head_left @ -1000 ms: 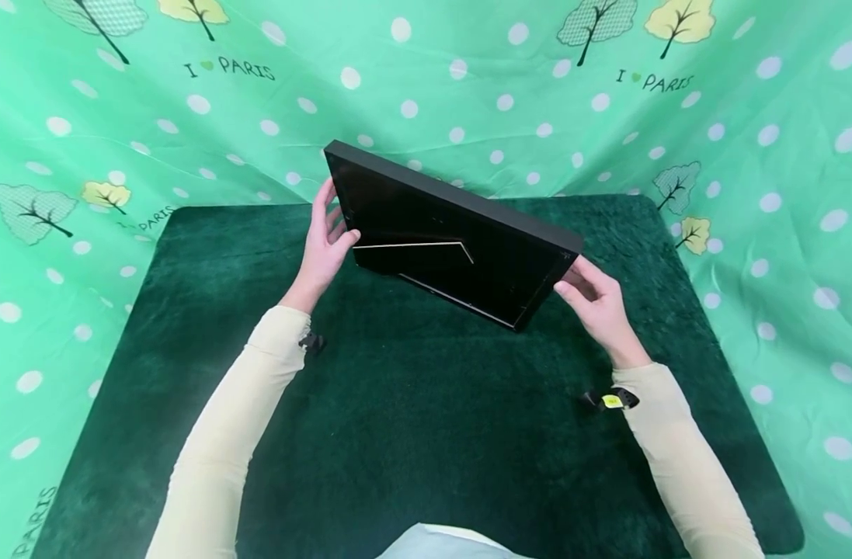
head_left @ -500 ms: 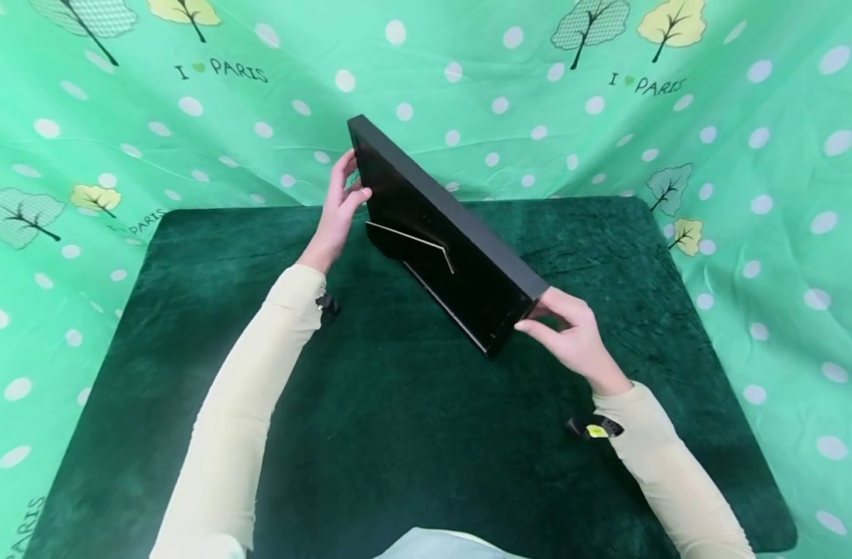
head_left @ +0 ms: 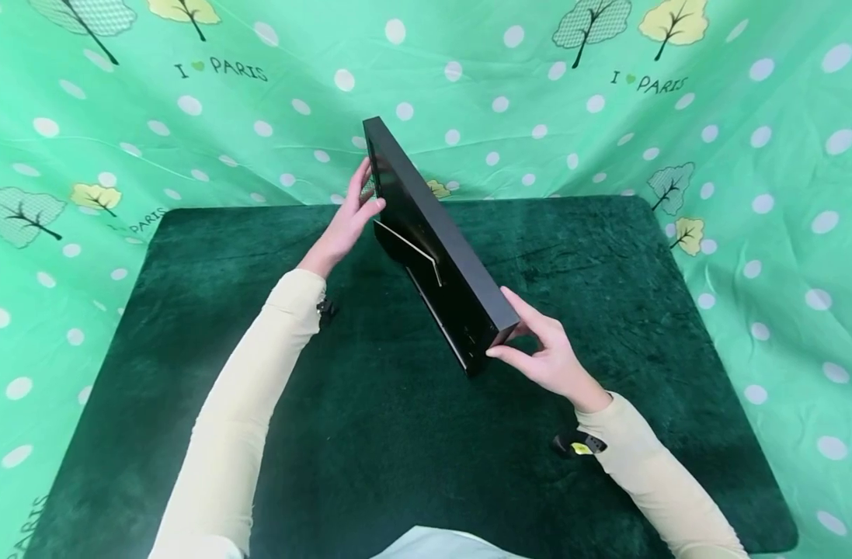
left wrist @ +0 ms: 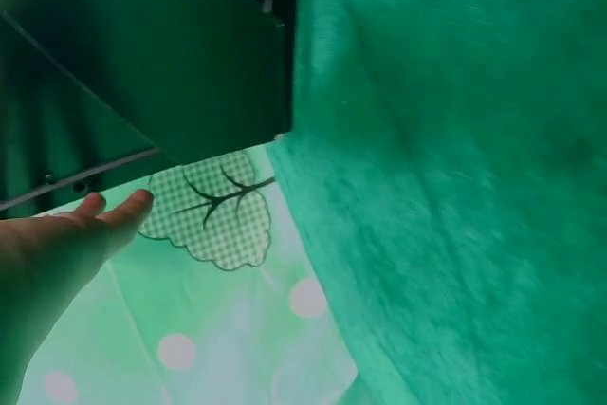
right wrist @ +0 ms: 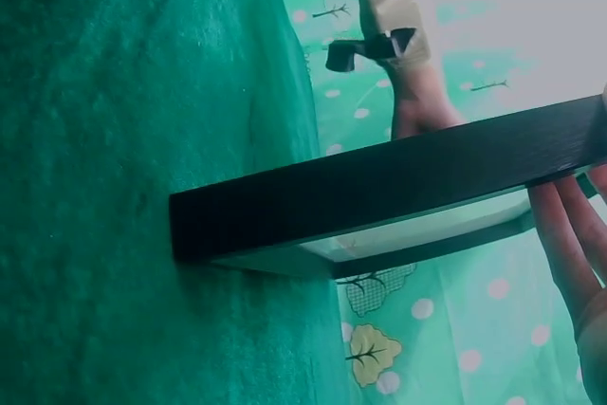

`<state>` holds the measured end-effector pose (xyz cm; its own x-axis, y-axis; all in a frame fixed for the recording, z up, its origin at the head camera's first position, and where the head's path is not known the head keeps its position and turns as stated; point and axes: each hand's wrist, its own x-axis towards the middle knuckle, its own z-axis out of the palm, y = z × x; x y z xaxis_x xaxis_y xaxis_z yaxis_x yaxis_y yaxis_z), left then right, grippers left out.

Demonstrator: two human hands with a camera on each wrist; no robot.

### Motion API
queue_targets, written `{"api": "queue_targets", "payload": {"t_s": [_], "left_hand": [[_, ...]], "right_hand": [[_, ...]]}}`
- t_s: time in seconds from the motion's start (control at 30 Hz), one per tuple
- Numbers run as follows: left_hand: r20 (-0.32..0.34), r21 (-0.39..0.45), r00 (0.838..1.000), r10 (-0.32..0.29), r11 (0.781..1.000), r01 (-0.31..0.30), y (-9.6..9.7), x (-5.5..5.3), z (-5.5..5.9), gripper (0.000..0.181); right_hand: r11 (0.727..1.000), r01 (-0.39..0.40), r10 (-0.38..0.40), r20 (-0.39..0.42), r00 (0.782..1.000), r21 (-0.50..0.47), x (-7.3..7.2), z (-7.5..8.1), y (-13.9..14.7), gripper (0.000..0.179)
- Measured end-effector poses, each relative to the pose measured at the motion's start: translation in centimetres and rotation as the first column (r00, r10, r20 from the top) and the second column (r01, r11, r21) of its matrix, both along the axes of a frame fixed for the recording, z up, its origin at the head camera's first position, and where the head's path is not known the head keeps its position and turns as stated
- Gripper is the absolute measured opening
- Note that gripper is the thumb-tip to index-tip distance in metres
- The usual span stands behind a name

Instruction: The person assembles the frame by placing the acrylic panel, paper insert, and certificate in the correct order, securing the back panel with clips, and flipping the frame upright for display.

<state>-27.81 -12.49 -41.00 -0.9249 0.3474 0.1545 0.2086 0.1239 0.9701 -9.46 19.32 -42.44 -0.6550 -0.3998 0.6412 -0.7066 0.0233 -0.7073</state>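
A black picture frame (head_left: 432, 210) with a deep border is held upright and slanting, its lower edge seemingly on the dark green cloth (head_left: 370, 435). Its dark back, with a pale-edged stand flap (left wrist: 190, 64), faces the left side; the glassy front shows in the right wrist view. My left hand (head_left: 349, 221) holds the far side, thumb on the back and fingers partly hidden behind. At the near side, my right hand (head_left: 547, 353) grips the border between thumb and fingers (right wrist: 564, 234).
A green dotted curtain (head_left: 467, 93) printed with trees hangs behind and along both sides of the cloth-covered table. Black straps with small devices (head_left: 579, 444) sit on both wrists. A pale garment (head_left: 446, 543) shows at the bottom edge.
The frame has turned so its right end swings toward me and leftward, showing more of its border edge-on. My right hand came nearer with it; the left shifted slightly right.
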Motion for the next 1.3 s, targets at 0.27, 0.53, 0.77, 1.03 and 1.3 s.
{"api": "queue_targets", "payload": {"t_s": [0.27,0.53,0.77,1.03,1.3], "left_hand": [[-0.170,-0.259,0.980,-0.099,0.964,0.052,-0.5,3.8,-0.8,0.068],[-0.322,-0.364,0.937,-0.136,0.931,0.010,-0.6,4.5,-2.8,0.059],[-0.381,-0.334,0.921,-0.082,0.941,-0.054,-2.1,5.8,-2.8,0.064],[-0.403,-0.306,0.914,-0.041,0.948,-0.092,-4.3,7.7,-3.2,0.052],[-0.356,-0.278,0.934,0.034,0.950,-0.141,-6.5,9.6,-4.2,0.035]], "right_hand": [[0.999,0.013,-0.014,-0.024,1.000,-0.031,0.0,-0.2,0.1,0.070],[0.999,-0.012,0.013,0.013,1.000,-0.045,0.0,0.2,-0.2,0.071],[0.999,-0.004,0.006,0.049,0.999,-0.039,0.2,0.5,-0.5,0.071],[0.999,-0.053,0.052,0.050,0.997,0.009,0.1,0.0,-1.8,0.071],[0.990,-0.133,0.134,-0.021,0.991,0.054,0.4,0.1,-4.1,0.065]]}}
